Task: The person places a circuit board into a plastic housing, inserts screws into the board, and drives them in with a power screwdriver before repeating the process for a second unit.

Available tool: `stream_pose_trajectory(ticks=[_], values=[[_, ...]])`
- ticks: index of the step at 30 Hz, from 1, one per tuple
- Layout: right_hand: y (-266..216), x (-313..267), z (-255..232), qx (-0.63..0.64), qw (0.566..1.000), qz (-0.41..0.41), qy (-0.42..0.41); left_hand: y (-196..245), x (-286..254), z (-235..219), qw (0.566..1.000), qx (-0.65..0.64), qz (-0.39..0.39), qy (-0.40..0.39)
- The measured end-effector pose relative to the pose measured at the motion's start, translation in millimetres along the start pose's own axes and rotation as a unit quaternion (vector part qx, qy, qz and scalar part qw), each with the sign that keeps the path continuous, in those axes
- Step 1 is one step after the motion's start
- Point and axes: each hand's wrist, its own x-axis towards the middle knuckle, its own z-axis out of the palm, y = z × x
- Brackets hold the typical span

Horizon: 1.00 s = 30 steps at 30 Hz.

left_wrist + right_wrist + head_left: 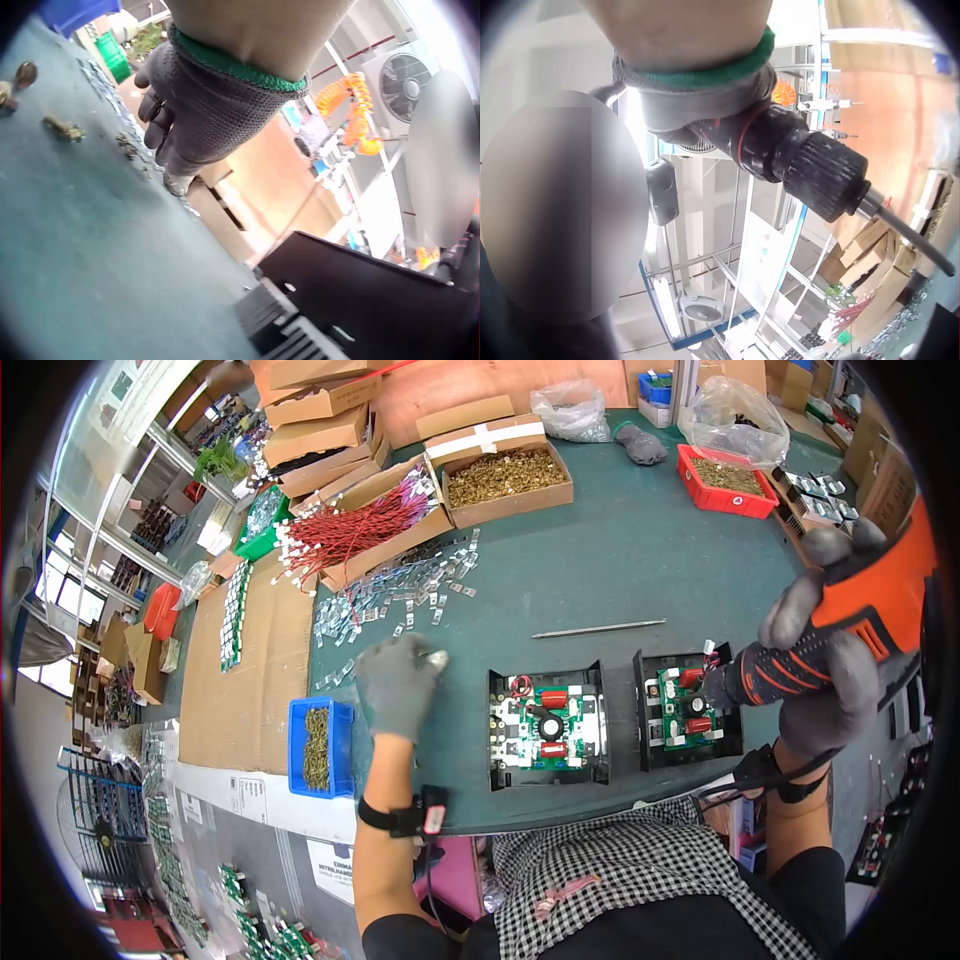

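My left hand (422, 660), in a grey glove, hovers over the green mat beside scattered metal clips (400, 598). Its fingertips pinch a small shiny metal piece (436, 656). The left wrist view shows the curled fingers of that hand (166, 166) with the piece (177, 184) at their tips. My gloved right hand (825, 675) grips an orange and black power screwdriver (870, 610). Its nose sits over the right black housing (688, 712) that holds a green circuit board. In the right wrist view, the black chuck (814, 169) and bit (919, 244) stick out from that hand (697, 105).
A second black housing with a board (548, 726) lies left of the first. A blue bin of brass screws (320, 745) stands near the front edge. A metal rod (598, 628) lies mid-mat. Boxes of brass parts (505, 478) and red wires (350, 525), and a red bin (727, 480), line the back.
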Motion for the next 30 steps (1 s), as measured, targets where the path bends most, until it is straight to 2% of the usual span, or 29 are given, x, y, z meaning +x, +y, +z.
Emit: stream_pose_trajectory(ticks=[1, 4, 5, 8, 9, 11, 13, 14, 16, 22, 25, 30], values=[[-3, -1, -1, 0.010, 1.000, -0.005, -0.005, -8, 5, 6, 0.998, 0.043, -0.055, -0.005], [-4, -8, -5, 0.015, 1.000, -0.002, -0.019, -14, 13, 8, 0.989, -0.001, -0.121, -0.086], [-5, -9, -1, 0.009, 1.000, 0.011, -0.013, -12, 11, 7, 0.991, 0.007, -0.105, -0.086], [-5, -8, 5, 0.046, 0.998, 0.032, -0.006, 5, 2, -1, 0.990, -0.117, -0.065, -0.033], [-7, -8, 5, 0.069, 0.997, 0.047, -0.005, 27, -5, -12, 0.953, -0.291, -0.070, -0.038], [-6, -10, 9, 0.100, 0.993, 0.054, -0.011, 65, -25, -27, 0.908, -0.416, 0.042, -0.040], [-4, -9, 14, 0.135, 0.990, 0.043, -0.026, 101, -46, -43, 0.921, -0.329, 0.208, -0.032], [-3, -9, 16, 0.151, 0.987, 0.033, -0.034, 114, -56, -44, 0.911, -0.322, 0.257, -0.026], [1, -9, 19, 0.184, 0.981, 0.015, -0.053, 131, -69, -44, 0.894, -0.333, 0.298, -0.017], [17, -4, 27, 0.251, 0.963, -0.029, -0.099, 136, -81, -48, 0.899, -0.335, 0.284, -0.011], [19, -4, 31, 0.256, 0.960, -0.038, -0.109, 131, -81, -48, 0.901, -0.336, 0.272, -0.031], [19, -3, 37, 0.244, 0.962, -0.046, -0.116, 127, -84, -42, 0.901, -0.351, 0.255, -0.005]])
